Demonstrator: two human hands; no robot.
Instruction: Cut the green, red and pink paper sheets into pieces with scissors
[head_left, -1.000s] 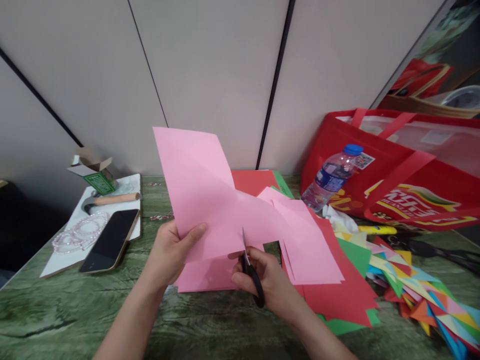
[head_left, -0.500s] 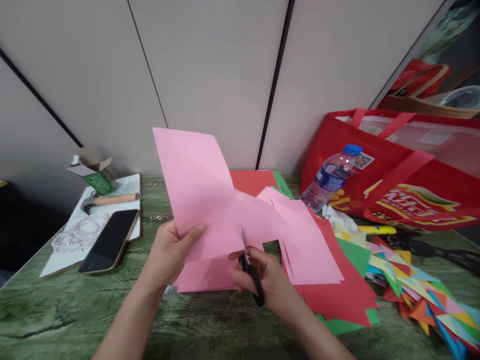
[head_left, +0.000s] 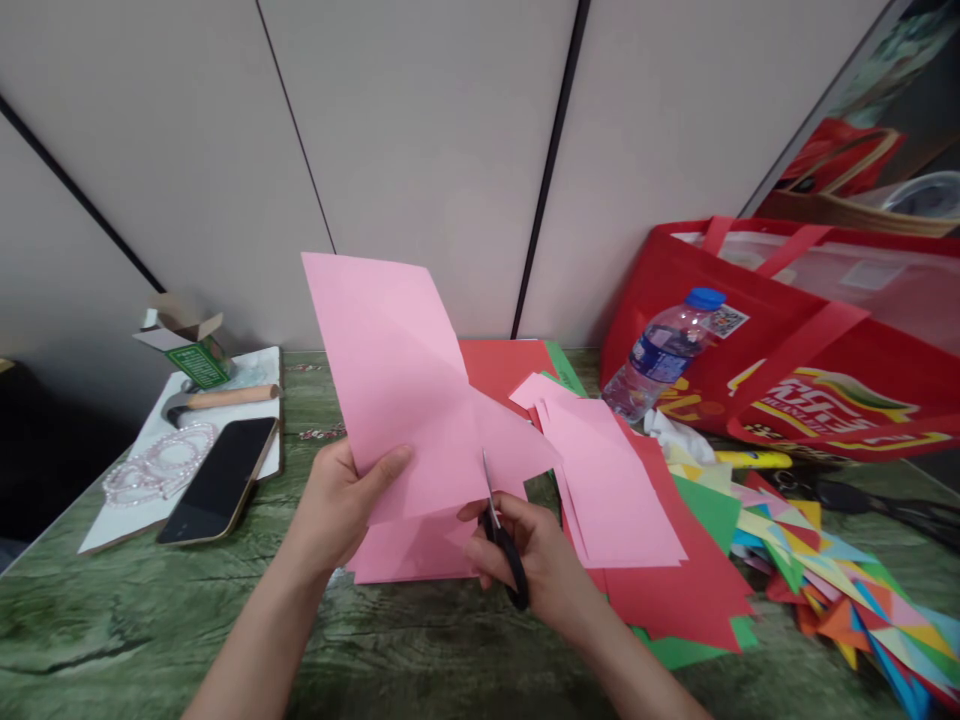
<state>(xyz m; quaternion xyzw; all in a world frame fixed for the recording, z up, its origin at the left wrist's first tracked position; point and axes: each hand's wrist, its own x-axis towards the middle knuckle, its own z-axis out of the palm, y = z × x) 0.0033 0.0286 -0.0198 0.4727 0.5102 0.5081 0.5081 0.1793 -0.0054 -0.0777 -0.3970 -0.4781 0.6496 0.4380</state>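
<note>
My left hand (head_left: 341, 505) grips the lower edge of a pink paper sheet (head_left: 397, 375), thumb on top, holding it up above the green table (head_left: 150, 620). Black-handled scissors (head_left: 501, 535) are in my right hand (head_left: 536, 565), with their blade pointing up into the sheet's lower right part. More pink sheets (head_left: 615, 490) lie on red paper (head_left: 690, 580) and green paper just right of my hands.
A phone (head_left: 221, 480), bead bracelets (head_left: 154, 468), a hammer (head_left: 217, 399) and a small green box (head_left: 187, 350) sit at the left. A water bottle (head_left: 664, 350) leans on a red bag (head_left: 810, 340). Coloured paper triangles (head_left: 840, 590) lie right.
The sheet's right flap has pulled in toward the scissors and lifted off the pink stack behind it. Both hands stay almost where they were.
</note>
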